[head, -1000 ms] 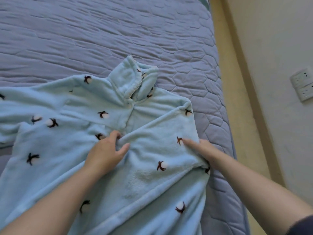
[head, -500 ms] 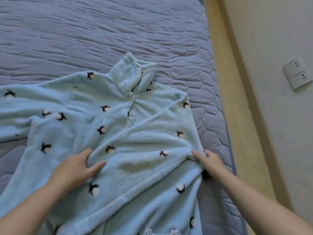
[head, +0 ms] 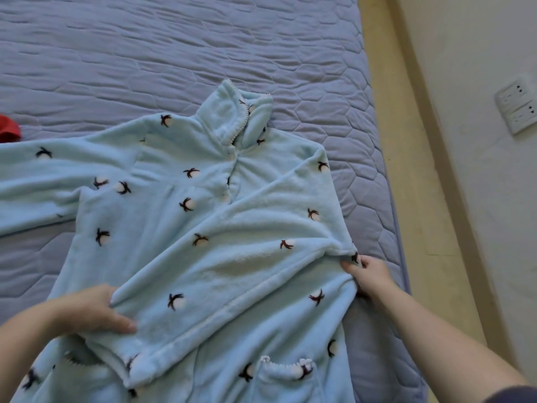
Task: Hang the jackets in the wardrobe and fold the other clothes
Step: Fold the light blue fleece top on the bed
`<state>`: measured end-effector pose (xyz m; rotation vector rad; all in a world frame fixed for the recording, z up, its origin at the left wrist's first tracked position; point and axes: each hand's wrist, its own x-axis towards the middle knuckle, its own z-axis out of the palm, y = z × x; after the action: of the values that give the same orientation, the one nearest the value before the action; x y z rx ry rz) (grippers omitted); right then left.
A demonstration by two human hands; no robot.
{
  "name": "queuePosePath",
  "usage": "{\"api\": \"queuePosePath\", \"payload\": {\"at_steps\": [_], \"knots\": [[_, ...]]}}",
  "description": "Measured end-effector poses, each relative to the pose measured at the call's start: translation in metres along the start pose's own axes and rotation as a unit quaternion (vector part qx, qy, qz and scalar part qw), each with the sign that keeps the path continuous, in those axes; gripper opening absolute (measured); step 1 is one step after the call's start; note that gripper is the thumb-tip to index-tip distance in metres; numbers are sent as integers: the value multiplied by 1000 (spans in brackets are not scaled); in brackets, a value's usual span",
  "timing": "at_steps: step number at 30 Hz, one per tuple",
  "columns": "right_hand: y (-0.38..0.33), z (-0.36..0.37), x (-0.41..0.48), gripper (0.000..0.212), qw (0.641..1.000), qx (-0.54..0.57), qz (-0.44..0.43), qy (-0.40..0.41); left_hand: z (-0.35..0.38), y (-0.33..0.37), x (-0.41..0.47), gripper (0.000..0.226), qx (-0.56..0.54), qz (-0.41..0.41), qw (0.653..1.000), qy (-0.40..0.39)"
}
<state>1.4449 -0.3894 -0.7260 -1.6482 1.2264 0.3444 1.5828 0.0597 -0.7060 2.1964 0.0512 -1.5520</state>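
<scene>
A light blue fleece top point(head: 162, 228) with small dark and white motifs lies front up on the bed, collar pointing away from me. Its right sleeve point(head: 232, 274) is folded diagonally across the chest toward the lower left. My left hand point(head: 96, 311) grips that sleeve near the cuff, thumb on top and fingers tucked under the fabric. My right hand point(head: 367, 271) pinches the garment's right side edge at the fold. The other sleeve stretches out to the left. A frilled pocket shows near the bottom.
The bed has a purple quilted cover point(head: 174, 53) with its right edge close to my right hand. A red item point(head: 8, 128) peeks in at the far left. Yellow floor point(head: 406, 170) and a white wall with sockets point(head: 520, 109) lie to the right.
My left hand has slid down and left along the folded sleeve toward the cuff. My right hand has shifted down the garment's right edge. The view has tilted, showing more of the hem.
</scene>
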Motion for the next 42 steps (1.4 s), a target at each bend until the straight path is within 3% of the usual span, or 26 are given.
{"api": "queuePosePath", "payload": {"at_steps": [2, 4, 5, 7, 8, 11, 13, 16, 19, 21, 24, 27, 32, 34, 37, 42], "knots": [[0, 9, -8, 11, 1000, 28, -2, 13, 7, -8, -9, 66, -83, -19, 996, 27], [1, 17, -20, 36, 996, -35, -61, 47, 24, -15, -16, 64, -275, -30, 960, 51], [2, 19, -23, 52, 978, -146, -120, 85, 35, -17, -20, 60, -364, -24, 929, 67], [0, 17, -25, 69, 884, -370, -242, 149, 57, -14, -29, 45, -489, -4, 866, 103], [-4, 16, -23, 68, 841, -431, -280, 166, 67, -9, -34, 34, -525, 1, 844, 112], [-19, 14, -5, 42, 791, -494, -311, 180, 80, 0, -43, 19, -563, -2, 820, 107], [-28, 7, 2, 19, 776, -521, -308, 175, 80, -9, -38, 27, -513, -29, 850, 117], [-30, -7, 4, 15, 780, -543, -270, 156, 74, -18, -32, 23, -421, -45, 892, 157], [-24, -7, 2, 6, 813, -530, -202, 130, 74, -13, -29, 34, -331, -70, 922, 187], [-25, -1, -1, 11, 844, -495, -163, 128, 76, 0, -30, 52, -249, -89, 928, 262], [-33, 0, -4, 34, 846, -489, -168, 131, 83, 23, -36, 79, -37, -88, 903, 420], [-46, -2, -5, 57, 853, -447, -236, 128, 88, 52, -29, 83, 175, 63, 846, 500], [-62, 16, 3, 63, 822, -461, -323, 90, 101, 126, 18, 65, 306, 210, 818, 438], [-67, 33, 8, 64, 804, -477, -350, 57, 110, 154, 39, 67, 334, 228, 814, 416], [-68, 60, 21, 67, 810, -463, -360, 9, 120, 172, 72, 66, 373, 246, 799, 403], [-48, 76, 55, 66, 808, -485, -334, 27, 120, 153, 106, 67, 408, 271, 780, 389]]}}
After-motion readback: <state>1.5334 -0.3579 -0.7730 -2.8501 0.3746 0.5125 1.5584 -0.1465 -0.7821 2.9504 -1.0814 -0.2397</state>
